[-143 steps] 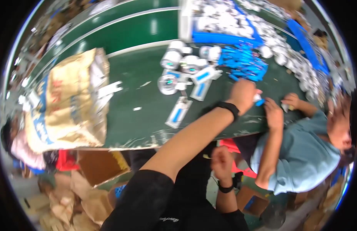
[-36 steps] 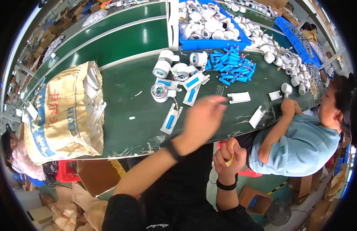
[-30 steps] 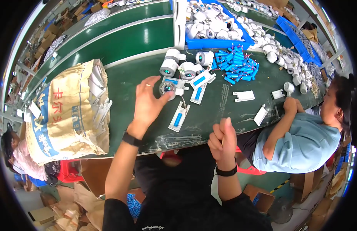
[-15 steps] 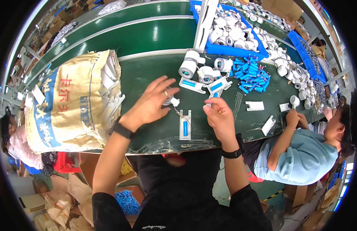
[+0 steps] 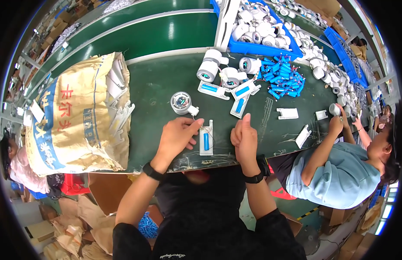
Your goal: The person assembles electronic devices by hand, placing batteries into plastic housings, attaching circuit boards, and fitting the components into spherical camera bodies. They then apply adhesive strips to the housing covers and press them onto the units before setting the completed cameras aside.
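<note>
My left hand (image 5: 178, 135) is at the near part of the table, fingers bent and fingertips beside a white plastic cover (image 5: 206, 150) with a blue battery (image 5: 205, 141) and thin wires. Whatever lies between those fingertips is hidden. Just beyond it sits a round white lamp-like unit (image 5: 182, 102), its open face showing a circuit board; a thin wire runs from its neck toward my left hand. To the right of the cover, my right hand (image 5: 244, 138) is closed with the thumb up. Anything inside it is hidden.
A yellow sack (image 5: 75, 121) of white covers stands left. Beyond my hands are more white units (image 5: 208, 71), battery-fitted covers (image 5: 213, 89) and a pile of blue batteries (image 5: 282, 78). A blue crate (image 5: 266, 50) holds white units. A person in light blue (image 5: 335, 173) works at right.
My left hand has drawn back toward me off the round unit, whose open face now shows. My right hand has lowered slightly, turning its thumb upward. The nearby person's hands have shifted.
</note>
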{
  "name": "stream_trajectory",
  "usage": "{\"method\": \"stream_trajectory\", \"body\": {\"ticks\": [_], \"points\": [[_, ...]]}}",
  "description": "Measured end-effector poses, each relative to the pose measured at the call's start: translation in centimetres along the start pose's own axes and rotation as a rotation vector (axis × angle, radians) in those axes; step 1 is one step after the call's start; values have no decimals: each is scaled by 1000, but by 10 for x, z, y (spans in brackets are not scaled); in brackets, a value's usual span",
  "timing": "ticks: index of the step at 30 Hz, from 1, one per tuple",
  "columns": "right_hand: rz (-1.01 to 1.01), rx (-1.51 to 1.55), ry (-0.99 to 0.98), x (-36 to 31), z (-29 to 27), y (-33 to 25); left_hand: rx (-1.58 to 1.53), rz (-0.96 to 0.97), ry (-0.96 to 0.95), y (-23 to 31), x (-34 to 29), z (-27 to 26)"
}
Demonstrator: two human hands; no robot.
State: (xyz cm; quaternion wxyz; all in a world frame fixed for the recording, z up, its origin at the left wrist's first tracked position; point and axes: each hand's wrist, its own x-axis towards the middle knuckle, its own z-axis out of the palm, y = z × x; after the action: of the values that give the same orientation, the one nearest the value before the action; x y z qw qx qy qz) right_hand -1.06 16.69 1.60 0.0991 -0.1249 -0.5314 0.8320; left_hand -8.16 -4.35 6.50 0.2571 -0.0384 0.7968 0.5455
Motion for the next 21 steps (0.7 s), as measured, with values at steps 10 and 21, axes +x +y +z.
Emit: {"method": "stream_trajectory", "body": {"ticks": [10,21], "points": [[-267,-235,-451,-59,100,-16,225,116,317,-42,-66,-63],[108,-335,-559,-55,140,41,941,422,878,-90,-38,-140]]}}
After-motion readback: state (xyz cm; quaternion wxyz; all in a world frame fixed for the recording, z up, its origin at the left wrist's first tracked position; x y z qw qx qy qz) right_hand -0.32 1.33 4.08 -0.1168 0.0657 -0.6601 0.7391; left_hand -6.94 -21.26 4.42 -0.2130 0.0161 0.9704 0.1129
